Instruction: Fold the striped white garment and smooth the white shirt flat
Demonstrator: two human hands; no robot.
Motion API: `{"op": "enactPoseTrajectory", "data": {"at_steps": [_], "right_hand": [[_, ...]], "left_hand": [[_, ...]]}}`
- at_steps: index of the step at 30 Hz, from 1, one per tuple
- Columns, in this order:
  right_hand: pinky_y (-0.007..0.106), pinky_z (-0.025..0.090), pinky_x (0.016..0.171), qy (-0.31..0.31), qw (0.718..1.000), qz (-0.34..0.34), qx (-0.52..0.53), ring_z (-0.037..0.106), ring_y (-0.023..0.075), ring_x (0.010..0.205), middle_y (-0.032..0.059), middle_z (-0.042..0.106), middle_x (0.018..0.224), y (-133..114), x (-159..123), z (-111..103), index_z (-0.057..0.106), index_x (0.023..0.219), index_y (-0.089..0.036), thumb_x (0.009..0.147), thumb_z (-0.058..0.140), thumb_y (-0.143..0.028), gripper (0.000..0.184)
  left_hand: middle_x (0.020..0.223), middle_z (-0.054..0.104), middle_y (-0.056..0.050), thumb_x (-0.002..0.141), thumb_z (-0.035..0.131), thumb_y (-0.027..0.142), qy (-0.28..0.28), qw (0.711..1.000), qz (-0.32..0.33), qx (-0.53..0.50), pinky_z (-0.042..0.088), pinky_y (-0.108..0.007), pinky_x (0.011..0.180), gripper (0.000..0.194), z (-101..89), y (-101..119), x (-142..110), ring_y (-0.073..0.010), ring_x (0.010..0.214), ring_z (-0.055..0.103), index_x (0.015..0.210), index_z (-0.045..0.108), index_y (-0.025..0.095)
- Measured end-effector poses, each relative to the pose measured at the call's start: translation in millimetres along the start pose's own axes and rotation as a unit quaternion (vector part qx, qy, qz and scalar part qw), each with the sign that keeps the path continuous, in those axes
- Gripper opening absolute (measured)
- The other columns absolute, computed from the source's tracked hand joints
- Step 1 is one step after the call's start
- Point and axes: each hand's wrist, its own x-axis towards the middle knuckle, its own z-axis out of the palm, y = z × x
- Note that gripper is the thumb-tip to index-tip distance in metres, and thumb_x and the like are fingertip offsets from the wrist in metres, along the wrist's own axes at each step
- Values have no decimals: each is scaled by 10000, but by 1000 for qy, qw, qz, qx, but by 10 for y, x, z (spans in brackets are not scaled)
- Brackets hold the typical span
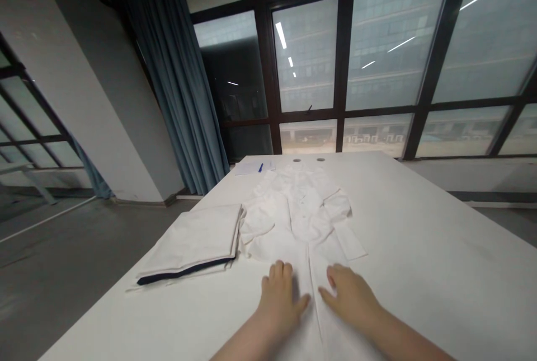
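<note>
A long white garment (300, 221) with a buttoned front and sleeves lies spread on the white table, its collar end away from me. A lengthwise seam or edge runs down its lower part between my hands. My left hand (280, 296) rests on the left of that line, fingers stretched forward and thumb apart. On the other side, my right hand (352, 296) is over the cloth, fingers slightly bent and thumb spread away from them. Neither hand shows anything gripped. The lower end of the garment runs out of view beneath my forearms.
Left of the garment is a folded stack of off-white cloth (197, 235) with a dark edge strip. A blue pen (260, 168) lies on paper (247, 167) at the far left of the table (419, 238). Beyond are windows (306, 59) and a blue curtain (176, 81).
</note>
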Motion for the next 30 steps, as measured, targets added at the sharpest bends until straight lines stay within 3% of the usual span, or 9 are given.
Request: {"op": "enactPoseTrajectory", "data": {"at_steps": [5,8,11,16,19,21,25,28,30], "right_hand": [[332,378,691,-75,996,8,-51,534,253,819,116,604,885,-126,-679,352,591,845,-175,714,462,-354,257],[280,356,651,-29,999,-18,-23,531,188,734,61,608,774,-165,-708,388,580,710,-199,770,360,-224,230],[242,334,567,21,998,-6,64,490,142,593,24,556,622,-108,-675,316,509,590,-185,766,339,-226,248],[224,313,460,106,958,112,242,421,126,467,-31,415,436,537,-870,-94,373,483,-207,725,342,-397,309],[243,340,464,133,955,202,172,448,145,470,-19,441,434,1015,-1205,-293,403,486,-208,713,352,-446,333],[263,380,503,144,958,222,106,499,167,531,4,508,505,1141,-1430,-316,469,553,-205,739,338,-453,337],[358,395,816,163,982,94,33,513,240,951,87,584,1000,839,-1675,-128,563,953,-204,732,409,-492,395],[476,239,967,64,997,-51,4,344,291,1162,45,423,1263,483,-1689,60,414,1201,-293,648,539,-499,604],[499,226,975,1,996,-91,14,392,278,1133,27,471,1223,373,-1679,136,398,1211,-323,661,544,-462,586]], "left_hand": [[1237,380,-217,643,478,424,-113,991,-53,40,270,-548,858,583,404,267,-673,-387,1122,330,1144,459,127],[1115,487,-147,730,370,298,-83,995,-35,29,336,-468,801,340,395,326,-735,-311,1035,419,999,543,182],[940,542,-79,784,261,214,-31,999,-3,-27,366,-335,754,299,275,262,-769,-198,886,483,869,547,189],[936,521,-65,770,336,414,-24,996,-1,-83,340,-289,783,325,88,143,-1011,-183,879,459,892,513,169],[1192,396,-116,586,536,535,-49,997,3,-55,230,-364,917,595,186,245,-1214,-288,1105,307,1035,495,147],[1253,333,-143,566,562,503,-49,998,-17,-31,147,-421,950,643,315,367,-1317,-335,1156,224,1079,483,125],[1116,464,-124,721,390,254,-14,998,-50,-26,226,-454,864,306,463,534,-1384,-299,1068,346,973,538,163],[934,535,-70,733,381,228,-22,989,0,-148,329,-342,771,197,367,428,-1341,-215,898,457,860,525,182],[748,522,-19,729,415,292,-17,965,13,-260,364,-265,675,126,237,200,-1316,-160,737,478,739,476,182]]}}
